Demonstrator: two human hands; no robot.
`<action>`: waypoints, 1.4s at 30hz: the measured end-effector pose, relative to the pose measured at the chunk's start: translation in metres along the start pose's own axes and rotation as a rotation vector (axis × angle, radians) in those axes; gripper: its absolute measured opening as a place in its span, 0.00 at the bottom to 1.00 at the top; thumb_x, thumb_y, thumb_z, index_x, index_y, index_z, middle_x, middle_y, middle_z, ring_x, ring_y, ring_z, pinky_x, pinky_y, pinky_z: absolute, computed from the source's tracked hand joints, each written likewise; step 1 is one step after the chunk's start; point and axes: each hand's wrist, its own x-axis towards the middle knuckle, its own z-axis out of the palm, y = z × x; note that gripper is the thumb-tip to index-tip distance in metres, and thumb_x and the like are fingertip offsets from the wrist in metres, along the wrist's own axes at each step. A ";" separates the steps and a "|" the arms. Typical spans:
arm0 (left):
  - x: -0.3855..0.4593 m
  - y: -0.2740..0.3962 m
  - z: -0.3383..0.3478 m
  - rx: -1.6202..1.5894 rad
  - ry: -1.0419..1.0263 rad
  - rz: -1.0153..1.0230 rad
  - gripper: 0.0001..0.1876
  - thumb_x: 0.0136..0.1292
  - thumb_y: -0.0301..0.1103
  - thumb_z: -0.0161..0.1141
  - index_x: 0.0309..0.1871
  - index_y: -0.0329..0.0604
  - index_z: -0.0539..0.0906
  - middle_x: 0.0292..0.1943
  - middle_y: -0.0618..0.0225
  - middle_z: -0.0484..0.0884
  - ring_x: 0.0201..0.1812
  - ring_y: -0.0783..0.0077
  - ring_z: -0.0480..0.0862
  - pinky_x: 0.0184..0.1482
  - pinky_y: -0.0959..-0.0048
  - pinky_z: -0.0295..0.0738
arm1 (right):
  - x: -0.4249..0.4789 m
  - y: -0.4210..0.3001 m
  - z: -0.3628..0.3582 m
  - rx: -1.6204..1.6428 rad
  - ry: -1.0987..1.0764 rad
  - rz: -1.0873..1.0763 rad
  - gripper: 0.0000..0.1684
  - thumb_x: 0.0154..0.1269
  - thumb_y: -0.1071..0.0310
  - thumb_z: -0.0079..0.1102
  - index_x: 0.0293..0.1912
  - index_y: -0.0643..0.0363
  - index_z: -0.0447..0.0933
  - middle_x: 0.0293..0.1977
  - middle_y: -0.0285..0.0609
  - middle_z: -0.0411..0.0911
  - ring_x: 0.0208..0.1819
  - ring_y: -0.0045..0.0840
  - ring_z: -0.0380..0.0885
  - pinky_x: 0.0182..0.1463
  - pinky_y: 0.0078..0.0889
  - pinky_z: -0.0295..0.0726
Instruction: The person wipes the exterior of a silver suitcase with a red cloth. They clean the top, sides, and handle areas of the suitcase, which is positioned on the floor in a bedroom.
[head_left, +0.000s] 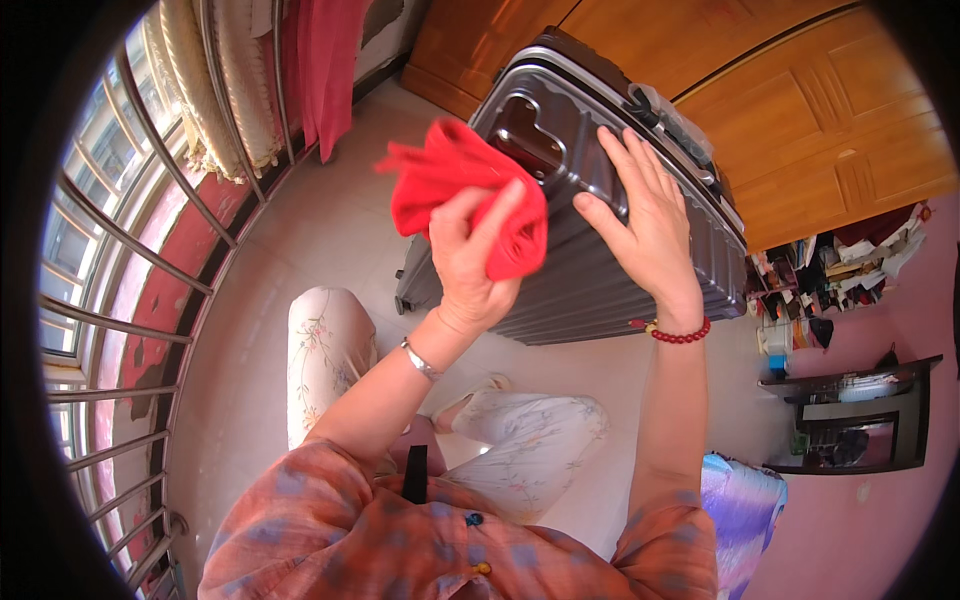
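My left hand (472, 247) grips a bunched red cloth (469, 180) in front of the near left part of a dark grey hard-shell suitcase (585, 277). Whether the cloth touches the shell I cannot tell. Fingers spread, my right hand (645, 217) lies over the suitcase's ribbed face and holds nothing. A red bead bracelet (681, 331) circles the right wrist, and a silver-coloured band (420, 360) is on the left one. The suitcase has a silver-coloured frame edge and a handle wrapped in clear plastic (675, 124) on its far side.
Orange-brown wooden cabinet doors (817, 112) stand behind the suitcase. Metal bars (142, 247) and curtains (322, 67) line the window at left. Cluttered shelves (825, 285) and a dark-framed cabinet (855, 412) are at right. My legs in floral trousers (330, 360) are below, over the pale floor (255, 300).
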 end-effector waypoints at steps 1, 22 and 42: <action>-0.009 -0.008 0.005 0.055 -0.076 0.102 0.31 0.51 0.24 0.71 0.63 0.52 0.86 0.57 0.61 0.80 0.57 0.53 0.78 0.63 0.58 0.70 | 0.000 -0.003 0.002 -0.004 0.008 0.007 0.45 0.69 0.33 0.60 0.76 0.46 0.67 0.77 0.54 0.62 0.80 0.50 0.56 0.79 0.63 0.51; 0.066 0.024 0.011 -0.017 -0.093 0.148 0.29 0.51 0.26 0.70 0.62 0.48 0.86 0.53 0.60 0.78 0.56 0.53 0.77 0.63 0.59 0.67 | -0.034 0.017 -0.063 -0.029 -0.293 -0.042 0.39 0.77 0.47 0.53 0.78 0.53 0.62 0.80 0.53 0.56 0.83 0.45 0.50 0.83 0.56 0.42; -0.033 0.000 0.022 -0.280 -0.157 -0.322 0.31 0.60 0.21 0.66 0.70 0.37 0.77 0.62 0.57 0.72 0.65 0.55 0.74 0.70 0.62 0.66 | -0.024 0.010 -0.028 0.090 -0.199 -0.101 0.42 0.77 0.46 0.48 0.81 0.56 0.54 0.80 0.58 0.53 0.83 0.44 0.48 0.83 0.57 0.39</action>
